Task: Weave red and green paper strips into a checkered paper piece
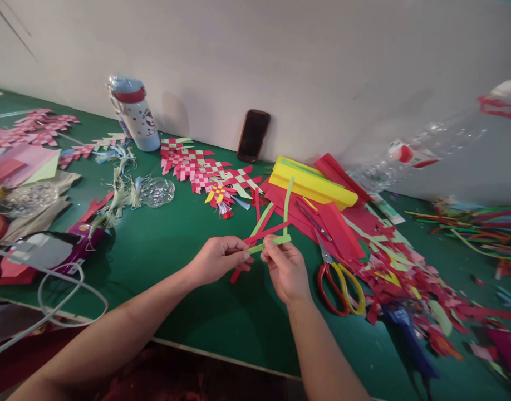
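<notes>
Green tabletop (163, 278) | paper strips (268, 243) (green, red) | between left hand (217, 260), right hand (285, 271)

The plastic bottle (418, 146) looks blurred, perhaps cut off.

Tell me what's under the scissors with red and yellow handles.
The scissors rest their blade tips on red paper; the handles lie on the green tabletop, visible through the loops. The surface beneath the blades is covered.
</notes>
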Tool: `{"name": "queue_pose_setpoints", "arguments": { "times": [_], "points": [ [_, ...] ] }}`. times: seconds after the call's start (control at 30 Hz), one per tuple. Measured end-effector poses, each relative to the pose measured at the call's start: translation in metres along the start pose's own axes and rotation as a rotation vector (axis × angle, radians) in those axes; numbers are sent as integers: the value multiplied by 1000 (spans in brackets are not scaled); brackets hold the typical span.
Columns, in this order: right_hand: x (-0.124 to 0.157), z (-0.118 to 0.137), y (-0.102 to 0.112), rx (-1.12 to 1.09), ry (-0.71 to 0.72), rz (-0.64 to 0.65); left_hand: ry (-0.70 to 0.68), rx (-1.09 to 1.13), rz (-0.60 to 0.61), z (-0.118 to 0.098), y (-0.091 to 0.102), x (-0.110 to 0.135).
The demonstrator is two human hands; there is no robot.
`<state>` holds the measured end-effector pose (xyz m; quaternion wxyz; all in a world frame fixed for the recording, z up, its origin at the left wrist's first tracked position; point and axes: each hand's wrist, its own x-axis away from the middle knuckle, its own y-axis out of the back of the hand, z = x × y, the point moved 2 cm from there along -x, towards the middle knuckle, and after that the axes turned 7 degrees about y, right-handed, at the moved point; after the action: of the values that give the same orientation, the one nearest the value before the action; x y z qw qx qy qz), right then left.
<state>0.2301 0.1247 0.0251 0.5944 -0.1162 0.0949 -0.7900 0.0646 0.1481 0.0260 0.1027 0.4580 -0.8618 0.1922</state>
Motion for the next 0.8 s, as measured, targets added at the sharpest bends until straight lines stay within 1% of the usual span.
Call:
{"name": "queue_pose_setpoints", "arguments": {
  "times": [0.5,0.8],
  "points": [
    [1,-2,-1,19,33,47,-7,-23,0,-1,1,0],
    [8,-12,-6,32,-20,159,-21,-77,4,0,-1,0]
  ]
}}
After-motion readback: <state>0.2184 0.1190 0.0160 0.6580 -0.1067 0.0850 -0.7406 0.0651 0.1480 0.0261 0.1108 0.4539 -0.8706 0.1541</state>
